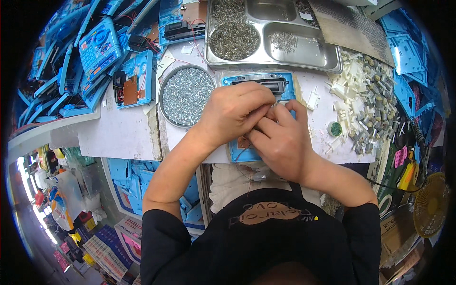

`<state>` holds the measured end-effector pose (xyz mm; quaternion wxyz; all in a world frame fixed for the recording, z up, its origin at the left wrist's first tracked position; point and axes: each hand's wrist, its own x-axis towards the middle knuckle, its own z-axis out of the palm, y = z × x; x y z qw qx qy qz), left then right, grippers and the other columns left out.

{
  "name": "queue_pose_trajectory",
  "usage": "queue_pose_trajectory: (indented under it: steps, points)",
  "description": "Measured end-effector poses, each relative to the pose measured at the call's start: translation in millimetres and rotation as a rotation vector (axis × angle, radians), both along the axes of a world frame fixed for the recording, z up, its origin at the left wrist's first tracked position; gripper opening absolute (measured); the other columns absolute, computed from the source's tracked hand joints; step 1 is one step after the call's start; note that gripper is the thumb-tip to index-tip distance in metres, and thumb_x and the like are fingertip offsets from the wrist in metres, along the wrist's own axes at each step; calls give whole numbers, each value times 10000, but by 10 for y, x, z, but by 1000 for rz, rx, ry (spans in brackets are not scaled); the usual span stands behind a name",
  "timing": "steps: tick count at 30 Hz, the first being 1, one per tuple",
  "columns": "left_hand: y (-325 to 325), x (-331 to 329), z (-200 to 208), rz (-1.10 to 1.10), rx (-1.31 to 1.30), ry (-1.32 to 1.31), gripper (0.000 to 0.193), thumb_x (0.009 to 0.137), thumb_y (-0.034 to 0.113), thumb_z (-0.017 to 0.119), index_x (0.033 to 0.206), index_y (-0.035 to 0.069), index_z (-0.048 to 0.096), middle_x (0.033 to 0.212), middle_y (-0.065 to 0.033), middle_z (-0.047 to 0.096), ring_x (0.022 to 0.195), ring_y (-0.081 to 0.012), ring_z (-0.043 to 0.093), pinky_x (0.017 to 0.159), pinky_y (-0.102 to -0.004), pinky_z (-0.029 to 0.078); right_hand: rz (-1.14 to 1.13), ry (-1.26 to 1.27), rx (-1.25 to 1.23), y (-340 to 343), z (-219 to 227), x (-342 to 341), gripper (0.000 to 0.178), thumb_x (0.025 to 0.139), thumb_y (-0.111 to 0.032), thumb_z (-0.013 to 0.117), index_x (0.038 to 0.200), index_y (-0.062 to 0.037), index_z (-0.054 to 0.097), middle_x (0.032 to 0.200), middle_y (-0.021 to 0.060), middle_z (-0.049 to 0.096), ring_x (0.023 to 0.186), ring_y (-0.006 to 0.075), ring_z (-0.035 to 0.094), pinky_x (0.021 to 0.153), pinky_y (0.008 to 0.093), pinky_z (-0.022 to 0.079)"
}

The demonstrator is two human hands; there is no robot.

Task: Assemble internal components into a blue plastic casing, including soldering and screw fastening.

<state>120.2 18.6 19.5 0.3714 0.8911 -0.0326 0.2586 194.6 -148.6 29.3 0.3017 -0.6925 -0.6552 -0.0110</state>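
- A light-blue rectangular plastic casing [249, 156] lies on the white-topped table [118, 135], right in front of the seated person and partly covered by their hands.
- Fitted along its far end I see a long black plastic part [274, 85]; a copper-coloured circuit board [244, 142] shows near its close end.
- The left hand [237, 111] hangs over the middle, fingers bent and bunched together; I can't tell what, if anything, is pinched there.
- The right hand [285, 137] meets it fingertip to fingertip, also curled; its grip is hidden from me too.
- Just left sits a round metal dish [162, 107] full of small silvery screws.
- Beyond the casing stands a compartmented steel tray [320, 53] holding little metal pieces.
- To the right spreads a heap of white plastic pieces [349, 88] and grey blocks [375, 107].
- Farther left, more blue casings [99, 50] are piled high.
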Motion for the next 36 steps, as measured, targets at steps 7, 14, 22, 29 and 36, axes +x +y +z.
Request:
queue_pose_trajectory:
  steps: [7, 14, 22, 29, 36]
  points:
    - [-162, -25, -39, 50, -61, 115, 140, 826, 0, 765, 956, 42, 733, 898, -106, 717, 801, -272, 712, 685, -340, 566, -76, 293, 27, -814, 209, 425, 274, 775, -97, 779, 1045, -69, 742, 944, 81, 678, 880, 255, 615, 845, 426, 467]
    - [-257, -25, -50, 122, -41, 87, 143, 809, -11, 765, 937, 49, 742, 866, -100, 702, 754, -261, 683, 651, -331, 537, -998, 1207, 669, -2732, -202, 1600, 337, 1016, -159, 651, 1296, 10, 570, 1089, 81, 644, 895, 152, 598, 818, 308, 490]
    - [-329, 26, 5, 220, 221, 81, 159, 717, 111, 826, 859, 121, 754, 998, -44, 616, 913, -245, 553, 823, -399, 377, -1159, 981, 1017, -3042, -207, 2152, 410, 1086, -326, 546, 1389, -50, 559, 901, 47, 503, 762, 152, 467, 728, 351, 447]
    - [-387, 60, 4, 242, 273, 147, 139, 716, 159, 821, 822, 137, 735, 1012, -49, 561, 957, -263, 506, 866, -420, 335, -1240, 588, 925, -3427, -2, 1578, 388, 1086, -195, 484, 1409, 10, 549, 1057, 113, 652, 1041, 196, 634, 958, 341, 524]
    - [-412, 67, 41, 245, 305, 194, 134, 709, 158, 812, 809, 137, 726, 1010, -58, 546, 971, -267, 499, 866, -425, 329, -726, 679, 632, -2700, -125, 684, 345, 993, -205, 606, 1225, 50, 608, 1154, 208, 657, 1080, 325, 641, 990, 427, 505]
